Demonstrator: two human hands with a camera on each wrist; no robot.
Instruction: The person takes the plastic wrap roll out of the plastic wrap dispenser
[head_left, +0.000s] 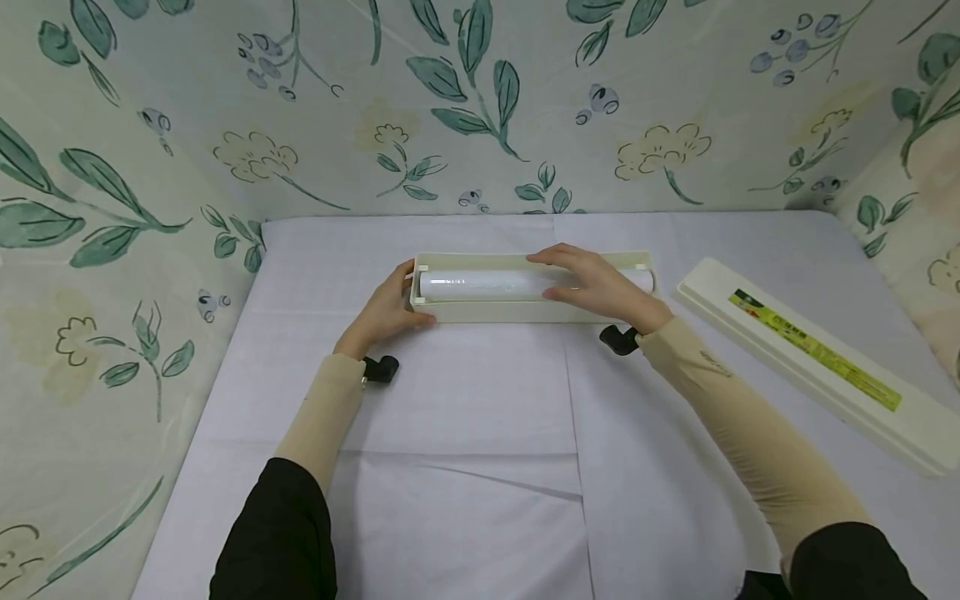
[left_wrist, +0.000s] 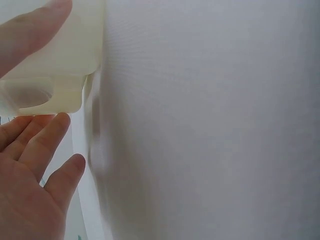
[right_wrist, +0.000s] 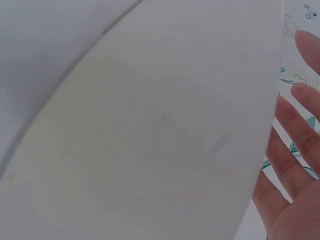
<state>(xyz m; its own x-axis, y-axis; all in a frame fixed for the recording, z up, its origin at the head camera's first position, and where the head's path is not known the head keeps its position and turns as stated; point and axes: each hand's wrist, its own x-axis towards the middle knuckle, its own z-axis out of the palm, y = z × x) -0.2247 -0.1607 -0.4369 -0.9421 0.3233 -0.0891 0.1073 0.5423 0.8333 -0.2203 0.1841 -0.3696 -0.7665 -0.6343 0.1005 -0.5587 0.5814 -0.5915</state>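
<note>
A long cream box [head_left: 510, 313], the lower part of a cling film dispenser, stands on the table with a roll of cling film [head_left: 480, 285] lying lengthwise inside. My left hand [head_left: 386, 308] grips the box's left end, its thumb against the front wall and some fingers at the end wall. The left wrist view shows the box corner [left_wrist: 50, 55] between that thumb and the fingers. Over the right part of the roll is my right hand [head_left: 592, 283], its fingers spread and holding nothing. In the right wrist view the box's front wall [right_wrist: 150, 125] hides part of the scene.
To the right, the dispenser's long cream lid [head_left: 817, 367] with a yellow-green label lies slantwise on the white-covered table [head_left: 465, 400]. Behind the table hangs a leaf-patterned cloth [head_left: 465, 183]. Small black wrist cameras sit under both wrists.
</note>
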